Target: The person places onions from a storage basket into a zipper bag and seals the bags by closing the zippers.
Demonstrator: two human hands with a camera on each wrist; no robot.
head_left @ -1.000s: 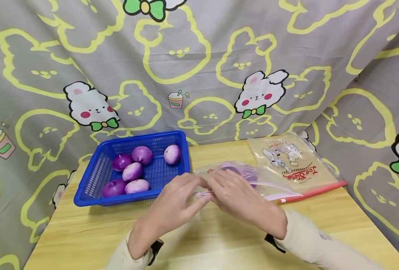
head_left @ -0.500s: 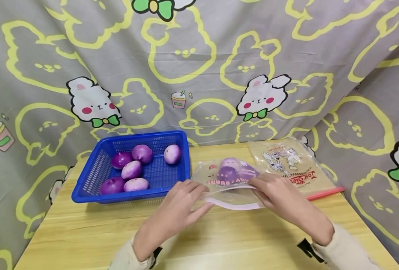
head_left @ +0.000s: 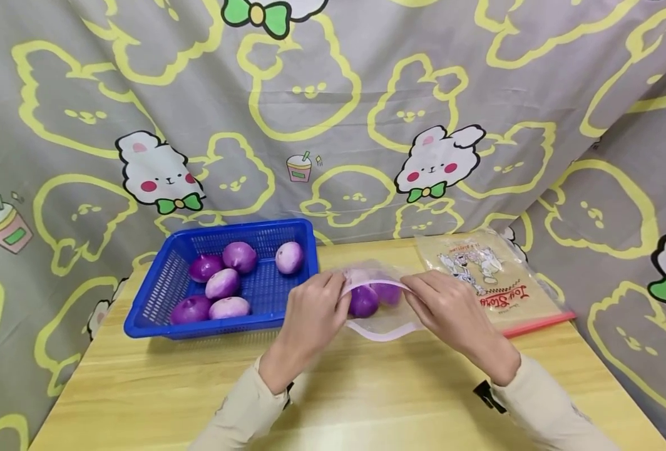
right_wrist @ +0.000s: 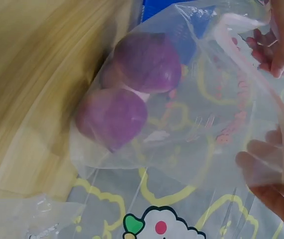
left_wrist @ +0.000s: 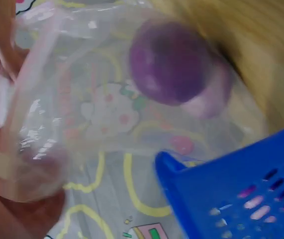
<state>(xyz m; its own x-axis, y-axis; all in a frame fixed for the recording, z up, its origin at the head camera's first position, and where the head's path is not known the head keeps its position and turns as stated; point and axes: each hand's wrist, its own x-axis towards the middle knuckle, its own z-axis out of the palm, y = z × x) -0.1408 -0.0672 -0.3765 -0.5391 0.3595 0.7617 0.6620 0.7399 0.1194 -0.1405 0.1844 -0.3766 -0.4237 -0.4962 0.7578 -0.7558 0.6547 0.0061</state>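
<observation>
A clear zip bag point(head_left: 380, 335) with pink-white lips gapes toward the person, several purple onions point(head_left: 363, 301) lying inside it. My left hand point(head_left: 316, 316) pinches the left end of its upper lip, and my right hand point(head_left: 451, 307) pinches the right end. The lower lip sags between the hands. Through the film in the left wrist view, a dark onion point(left_wrist: 169, 62) overlaps a paler one. In the right wrist view two onions point(right_wrist: 147, 62) rest in the bag's closed end, with part of another behind them. Fingers point(right_wrist: 266, 164) of the right hand show through the plastic.
A blue plastic basket point(head_left: 198, 334) with several purple onions stands on the wooden table point(head_left: 355, 407) at left. Behind my right hand lies a flat Toy Story zip bag point(head_left: 502, 300) with a red slider edge. A patterned curtain point(head_left: 333, 113) hangs along the back.
The hands first met over the bag's mouth, then spread apart along it. Now they lift its upper lip, so the mouth gapes and the onions show through it.
</observation>
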